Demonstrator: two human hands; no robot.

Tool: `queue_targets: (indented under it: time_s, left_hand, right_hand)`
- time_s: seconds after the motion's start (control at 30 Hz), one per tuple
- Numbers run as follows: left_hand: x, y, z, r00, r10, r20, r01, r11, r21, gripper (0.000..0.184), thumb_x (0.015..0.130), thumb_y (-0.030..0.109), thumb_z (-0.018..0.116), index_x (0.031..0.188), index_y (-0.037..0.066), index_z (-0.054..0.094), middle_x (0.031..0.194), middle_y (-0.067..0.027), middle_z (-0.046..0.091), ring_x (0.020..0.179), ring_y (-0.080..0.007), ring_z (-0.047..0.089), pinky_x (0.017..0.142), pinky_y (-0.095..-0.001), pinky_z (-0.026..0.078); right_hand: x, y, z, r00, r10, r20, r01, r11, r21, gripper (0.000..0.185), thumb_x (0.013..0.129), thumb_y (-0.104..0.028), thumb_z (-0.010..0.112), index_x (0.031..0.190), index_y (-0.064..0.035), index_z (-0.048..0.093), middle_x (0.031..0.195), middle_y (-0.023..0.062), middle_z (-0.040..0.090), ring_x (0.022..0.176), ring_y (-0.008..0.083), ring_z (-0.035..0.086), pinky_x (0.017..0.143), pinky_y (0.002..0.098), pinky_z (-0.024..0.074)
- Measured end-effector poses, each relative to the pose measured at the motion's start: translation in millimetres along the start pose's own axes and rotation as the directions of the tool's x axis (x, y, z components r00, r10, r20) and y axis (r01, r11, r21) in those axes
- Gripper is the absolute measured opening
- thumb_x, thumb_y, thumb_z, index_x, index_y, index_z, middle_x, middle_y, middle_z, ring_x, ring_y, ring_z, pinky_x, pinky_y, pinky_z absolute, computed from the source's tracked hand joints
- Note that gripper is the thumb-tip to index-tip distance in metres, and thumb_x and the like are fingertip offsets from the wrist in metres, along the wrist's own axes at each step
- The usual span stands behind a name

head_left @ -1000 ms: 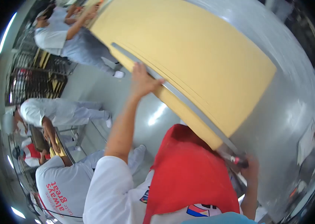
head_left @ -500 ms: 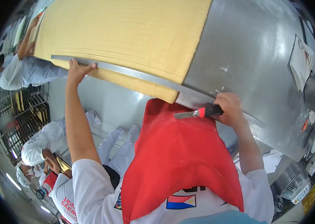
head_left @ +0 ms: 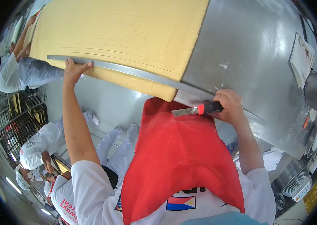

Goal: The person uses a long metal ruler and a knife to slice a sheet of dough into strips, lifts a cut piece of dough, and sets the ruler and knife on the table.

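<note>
A wide sheet of yellow dough (head_left: 128,33) with several thin parallel cuts lies on the steel table (head_left: 237,48). Across its near edge rests a long metal straightedge (head_left: 128,70), which runs on to the right past the dough. My left hand (head_left: 74,71) presses on the straightedge near its left end, thumb spread from the fingers. At the right, my right hand (head_left: 229,105) is wrapped round the black and red handle of a knife (head_left: 192,110), beside the straightedge. The blade points left, over my red apron (head_left: 177,150).
Co-workers in white stand at the upper left (head_left: 23,73) and lower left (head_left: 40,144). Behind them is a rack (head_left: 19,120). On the right are a paper packet (head_left: 301,60), a metal container (head_left: 315,92) and a white fan (head_left: 297,183). Legs show below the table.
The view has swung round since the first frame. Over the last half second the hands, knife and straightedge keep nearly the same places on the dough.
</note>
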State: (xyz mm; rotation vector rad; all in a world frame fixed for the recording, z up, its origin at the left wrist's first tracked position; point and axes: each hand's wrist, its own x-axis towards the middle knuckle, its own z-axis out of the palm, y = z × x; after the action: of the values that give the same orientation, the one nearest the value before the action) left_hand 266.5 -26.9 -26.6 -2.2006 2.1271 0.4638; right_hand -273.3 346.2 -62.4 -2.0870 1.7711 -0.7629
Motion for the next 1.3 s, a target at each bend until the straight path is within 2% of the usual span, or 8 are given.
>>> queue_targets:
  time_s: [0.33, 0.53, 0.6, 0.73, 0.87, 0.93, 1.07, 1.3]
  left_hand:
    - [-10, 15, -2, 1.000, -0.020, -0.018, 0.022, 0.993, 0.119, 0.150, 0.060, 0.083, 0.085, 0.155, -0.020, 0.031, 0.166, -0.0405, 0.024, 0.156, -0.0453, 0.032, 0.124, -0.0467, 0.036]
    - [-9, 37, -6, 0.987, -0.028, 0.159, 0.004, 0.989, 0.149, 0.134, 0.062, 0.082, 0.085, 0.140, -0.022, 0.051, 0.151, -0.0415, 0.047, 0.143, -0.0492, 0.048, 0.120, -0.0494, 0.040]
    - [-13, 44, 3, 0.998, 0.049, 0.026, -0.055, 0.900, 0.433, 0.130, 0.062, 0.085, 0.082, 0.132, -0.022, 0.059, 0.144, -0.0369, 0.055, 0.137, -0.0486, 0.052, 0.116, -0.0533, 0.042]
    - [-19, 72, -9, 0.993, 0.029, 0.113, -0.083, 0.854, 0.514, 0.128, 0.059, 0.091, 0.078, 0.125, -0.018, 0.066, 0.136, -0.0327, 0.063, 0.138, -0.0477, 0.051, 0.113, -0.0553, 0.044]
    - [-16, 78, -17, 0.980, 0.034, 0.194, -0.120, 0.885, 0.450, 0.124, 0.056, 0.095, 0.074, 0.120, -0.012, 0.073, 0.125, -0.0269, 0.072, 0.134, -0.0458, 0.055, 0.109, -0.0598, 0.044]
    - [-22, 85, -18, 0.988, 0.018, 0.152, -0.084, 0.894, 0.441, 0.127, 0.056, 0.095, 0.073, 0.125, -0.012, 0.070, 0.133, -0.0284, 0.068, 0.138, -0.0467, 0.051, 0.113, -0.0632, 0.039]
    - [-32, 80, -16, 0.994, -0.008, 0.112, -0.026, 0.955, 0.294, 0.145, 0.056, 0.090, 0.078, 0.141, -0.024, 0.049, 0.151, -0.0376, 0.049, 0.153, -0.0500, 0.029, 0.126, -0.0577, 0.024]
    - [-46, 84, -23, 0.993, -0.012, 0.119, -0.011, 0.982, 0.187, 0.149, 0.061, 0.083, 0.081, 0.152, -0.025, 0.032, 0.162, -0.0395, 0.033, 0.158, -0.0520, 0.019, 0.130, -0.0577, 0.016]
  right_hand:
    - [6, 1, -4, 0.996, 0.051, 0.077, -0.053, 0.998, 0.028, 0.038, 0.066, -0.038, 0.093, 0.087, -0.0173, 0.069, 0.105, 0.0013, 0.071, 0.102, 0.0267, 0.070, 0.083, 0.0448, 0.0544]
    - [11, -2, -7, 0.994, 0.066, 0.086, -0.066, 0.998, 0.006, 0.038, 0.068, -0.037, 0.093, 0.090, -0.0173, 0.069, 0.104, 0.0017, 0.070, 0.102, 0.0281, 0.069, 0.083, 0.0456, 0.0540]
    - [12, -2, -8, 0.993, 0.063, 0.096, -0.063, 0.998, -0.002, 0.040, 0.067, -0.038, 0.093, 0.091, -0.0170, 0.068, 0.104, 0.0024, 0.071, 0.101, 0.0292, 0.069, 0.083, 0.0461, 0.0540]
    - [20, 1, -14, 0.994, 0.056, 0.091, -0.068, 0.989, 0.134, 0.045, 0.066, -0.036, 0.094, 0.093, -0.0138, 0.067, 0.101, 0.0065, 0.070, 0.095, 0.0332, 0.069, 0.079, 0.0471, 0.0541]
    - [42, 5, -24, 0.985, 0.154, 0.081, -0.170, 0.949, 0.265, 0.024, 0.080, -0.007, 0.079, 0.102, -0.0058, 0.069, 0.101, 0.0141, 0.071, 0.093, 0.0368, 0.069, 0.082, 0.0427, 0.0540]
    - [70, 2, -14, 0.915, 0.364, 0.172, -0.393, 0.902, 0.180, 0.023, 0.085, -0.015, 0.077, 0.104, -0.0036, 0.069, 0.095, 0.0190, 0.070, 0.089, 0.0407, 0.069, 0.081, 0.0425, 0.0556]
    - [201, -64, 29, 0.917, 0.249, 0.313, -0.324, 0.921, 0.215, 0.036, 0.093, -0.017, 0.072, 0.125, -0.0007, 0.070, 0.106, 0.0242, 0.072, 0.098, 0.0446, 0.071, 0.086, 0.0453, 0.0559]
    - [435, -194, 201, 0.884, -0.334, 0.327, 0.225, 0.917, 0.330, 0.066, 0.101, -0.015, 0.057, 0.162, -0.0089, 0.034, 0.121, 0.0280, 0.069, 0.109, 0.0507, 0.065, 0.095, 0.0578, 0.0513]
